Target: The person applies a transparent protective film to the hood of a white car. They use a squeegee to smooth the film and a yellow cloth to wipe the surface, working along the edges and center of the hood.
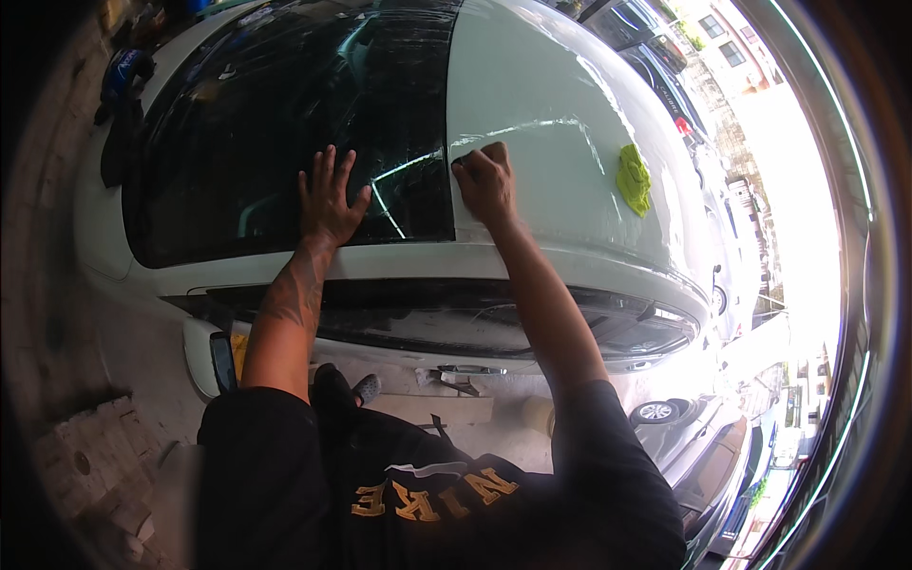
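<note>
My left hand [331, 203] lies flat, fingers spread, on the dark glass [285, 114] of a white car, near the glass's side edge. To its right, my right hand [487, 184] is closed in a fist on the white roof panel [541, 92], beside the seam with the glass. A small dark item shows at its curled fingertips, mostly hidden by the fingers. A crumpled yellow-green cloth [633, 181] rests on the roof, further right of my right hand. Bright reflected lines cross the glass and roof.
The car's side mirror [206, 358] juts out at lower left, and its side windows [427, 320] run below my arms. A dark-and-blue item [127, 75] lies at the car's far left. Another parked car [684, 434] stands at lower right.
</note>
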A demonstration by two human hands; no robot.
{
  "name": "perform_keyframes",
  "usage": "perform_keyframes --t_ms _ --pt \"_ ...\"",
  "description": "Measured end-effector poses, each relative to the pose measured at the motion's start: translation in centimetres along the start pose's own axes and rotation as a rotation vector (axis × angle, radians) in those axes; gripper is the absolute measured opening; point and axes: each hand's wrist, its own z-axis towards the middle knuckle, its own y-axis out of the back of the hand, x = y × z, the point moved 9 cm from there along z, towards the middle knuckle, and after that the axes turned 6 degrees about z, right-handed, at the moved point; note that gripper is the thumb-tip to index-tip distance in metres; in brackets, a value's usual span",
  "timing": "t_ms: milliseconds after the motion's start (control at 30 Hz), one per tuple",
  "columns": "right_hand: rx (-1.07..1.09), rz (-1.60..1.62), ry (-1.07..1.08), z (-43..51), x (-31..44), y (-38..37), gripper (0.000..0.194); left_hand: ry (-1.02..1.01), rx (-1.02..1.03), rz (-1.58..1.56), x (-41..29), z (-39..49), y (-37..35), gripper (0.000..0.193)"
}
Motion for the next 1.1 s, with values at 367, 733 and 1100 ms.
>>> perform_keyframes --t_ms 367,733,1100 --pt "0.18 0.103 0.004 1.5 -0.4 -0.1 0.015 0.012 0.039 -0.009 0.1 0.0 0.6 0.072" --pt "0.145 0.115 0.141 -0.2 1.5 0.4 0.013 0.027 0.024 -0.001 1.2 0.2 0.9 0.072" --pt "0.035 0.089 0.105 1.5 1.0 -0.2 0.015 0.028 0.018 -0.032 1.0 -0.1 0.9 0.072"
